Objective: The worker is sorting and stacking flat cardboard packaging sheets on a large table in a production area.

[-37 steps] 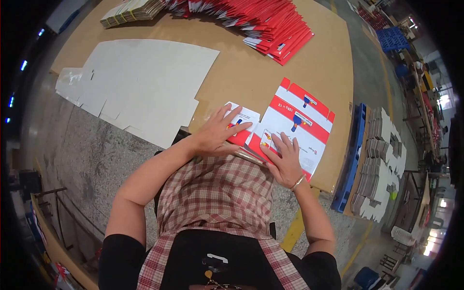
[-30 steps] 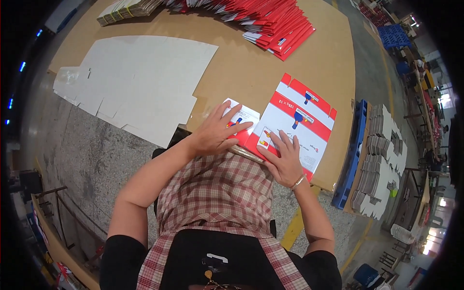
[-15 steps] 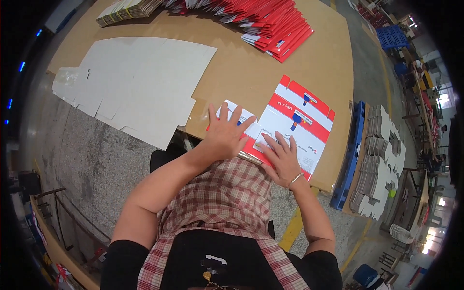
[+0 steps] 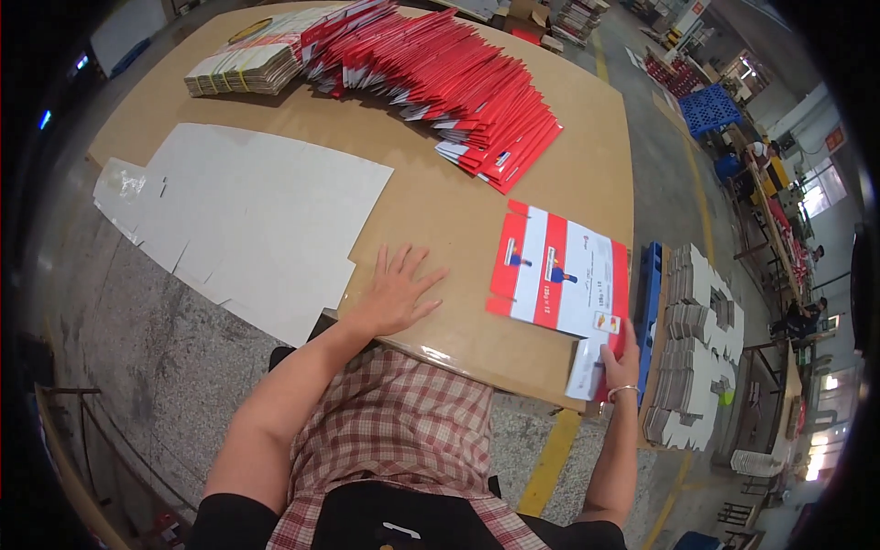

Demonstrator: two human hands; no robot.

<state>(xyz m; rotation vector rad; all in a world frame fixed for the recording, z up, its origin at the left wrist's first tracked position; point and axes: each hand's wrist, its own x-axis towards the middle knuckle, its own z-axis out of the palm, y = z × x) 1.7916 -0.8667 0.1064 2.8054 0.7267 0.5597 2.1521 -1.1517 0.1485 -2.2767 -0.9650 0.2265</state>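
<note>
A printed cardboard carton blank, red and white with blue motifs, lies flat at the right side of the brown table. My right hand grips its near right corner, thumb on the printed face and fingers at the outer edge. My left hand rests palm down on the bare tabletop, fingers spread, with nothing in it. To its left, a large pale grey cardboard sheet with slits and notched edges covers the table's left part.
Many folded red-and-white cartons fan out along the table's far side. Beside them lies a strapped bundle of flat cartons. Right of the table are a blue pallet and stacked grey cardboard pieces. Other people work in the right background.
The carton blank has turned and slid right with my right hand, which now grips its corner. My left hand has come off the cardboard onto the table. The view has shifted.
</note>
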